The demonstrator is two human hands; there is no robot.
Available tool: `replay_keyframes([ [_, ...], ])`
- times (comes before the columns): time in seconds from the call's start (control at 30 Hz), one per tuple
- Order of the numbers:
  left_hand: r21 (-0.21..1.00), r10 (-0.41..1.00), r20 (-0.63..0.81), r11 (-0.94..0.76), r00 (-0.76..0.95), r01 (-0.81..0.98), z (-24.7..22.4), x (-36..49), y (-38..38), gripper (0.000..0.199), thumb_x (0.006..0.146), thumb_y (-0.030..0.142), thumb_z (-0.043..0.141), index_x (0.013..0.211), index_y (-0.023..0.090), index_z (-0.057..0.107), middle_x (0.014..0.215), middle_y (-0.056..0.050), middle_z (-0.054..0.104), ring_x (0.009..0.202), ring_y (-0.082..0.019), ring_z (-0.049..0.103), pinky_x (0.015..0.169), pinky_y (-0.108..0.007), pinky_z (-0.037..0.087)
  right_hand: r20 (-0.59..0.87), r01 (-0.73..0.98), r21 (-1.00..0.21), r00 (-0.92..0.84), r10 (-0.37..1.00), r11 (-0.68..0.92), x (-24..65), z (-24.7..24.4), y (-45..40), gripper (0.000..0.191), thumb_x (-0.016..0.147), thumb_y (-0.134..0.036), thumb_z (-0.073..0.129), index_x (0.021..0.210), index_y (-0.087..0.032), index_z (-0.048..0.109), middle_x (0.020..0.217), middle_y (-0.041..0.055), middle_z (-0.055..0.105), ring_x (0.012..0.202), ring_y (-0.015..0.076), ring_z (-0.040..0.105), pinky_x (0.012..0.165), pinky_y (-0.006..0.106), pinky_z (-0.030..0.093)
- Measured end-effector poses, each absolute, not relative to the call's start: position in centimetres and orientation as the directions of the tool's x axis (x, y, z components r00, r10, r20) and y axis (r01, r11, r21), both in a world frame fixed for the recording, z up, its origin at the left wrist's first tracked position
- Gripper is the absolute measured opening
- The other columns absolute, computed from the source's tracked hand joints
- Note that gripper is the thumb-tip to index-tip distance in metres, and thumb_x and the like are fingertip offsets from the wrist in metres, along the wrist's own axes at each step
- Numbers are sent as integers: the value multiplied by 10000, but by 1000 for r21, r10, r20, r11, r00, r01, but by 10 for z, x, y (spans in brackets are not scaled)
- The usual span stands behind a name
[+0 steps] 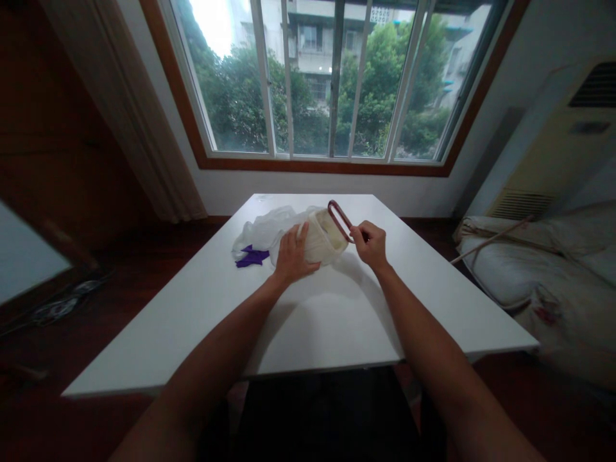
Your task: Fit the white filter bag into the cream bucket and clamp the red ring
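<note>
A cream handbag (323, 240) lies tilted over the white table, its dark red-brown looped handle (341, 221) rising at the right end. My right hand (369, 245) is closed around the lower end of that handle. Against the bag's left side, my left hand (294, 255) grips it, fingers over the top and thumb along the near side. Crumpled translucent plastic (267, 230) touches the bag on the left and partly covers its far side. A purple piece (252, 256), perhaps cloth or ribbon, lies at the plastic's near left edge.
The white table (192, 327) narrows away from me toward a wood-framed window (322, 165). A covered bundle with a stick (495, 239) stands right of it, before a cream air conditioner (539, 154). A curtain (139, 128) hangs at left; cables (67, 301) lie on the floor.
</note>
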State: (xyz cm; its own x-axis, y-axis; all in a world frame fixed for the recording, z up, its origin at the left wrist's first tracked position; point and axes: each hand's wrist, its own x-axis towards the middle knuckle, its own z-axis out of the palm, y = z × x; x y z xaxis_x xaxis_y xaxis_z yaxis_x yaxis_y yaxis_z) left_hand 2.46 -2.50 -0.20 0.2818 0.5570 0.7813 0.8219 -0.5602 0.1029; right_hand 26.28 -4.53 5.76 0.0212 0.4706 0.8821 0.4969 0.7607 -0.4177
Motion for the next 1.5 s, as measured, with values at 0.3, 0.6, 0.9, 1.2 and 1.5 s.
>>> replay_keyframes([
  [0.3,150,586,772,-545,247,825,-4,22,-22,1223,607,496,792,1559,150,106,1524,-208,299,1377,-411,336,1155,-524,274,782,812,-481,225,581,332,317,43,-10,349,924,-417,530,701,-176,650,748,54,659,683,163,549,710,299,421],
  [0.6,181,592,777,-535,213,825,-2,21,-23,1241,594,485,813,1557,157,102,1508,-208,321,1372,-410,348,1151,-528,296,362,867,-453,390,847,-206,354,8,14,361,917,-456,519,941,-203,776,1007,140,743,935,268,689,778,336,492],
  [0.9,219,600,779,-535,184,816,-1,19,-24,1251,587,464,825,1560,161,100,1490,-210,331,1366,-400,355,1149,-531,310,216,771,-479,568,794,-421,371,7,16,381,868,-452,604,1068,-159,745,1104,208,710,1046,319,685,858,402,533],
  [1.2,252,612,774,-530,160,810,2,19,-27,1231,601,463,819,1557,160,104,1489,-209,334,1363,-396,365,1140,-520,329,108,805,-423,501,859,-416,390,12,-1,379,752,-342,714,1030,-85,737,1019,267,713,1033,346,683,806,376,533],
  [1.5,395,657,751,-535,73,747,-5,21,-28,1277,578,450,843,1561,202,68,1493,-178,334,1382,-366,361,1128,-490,373,248,891,-443,13,969,101,324,11,10,290,845,-405,643,1017,-193,740,984,90,756,888,192,692,765,260,490],
])
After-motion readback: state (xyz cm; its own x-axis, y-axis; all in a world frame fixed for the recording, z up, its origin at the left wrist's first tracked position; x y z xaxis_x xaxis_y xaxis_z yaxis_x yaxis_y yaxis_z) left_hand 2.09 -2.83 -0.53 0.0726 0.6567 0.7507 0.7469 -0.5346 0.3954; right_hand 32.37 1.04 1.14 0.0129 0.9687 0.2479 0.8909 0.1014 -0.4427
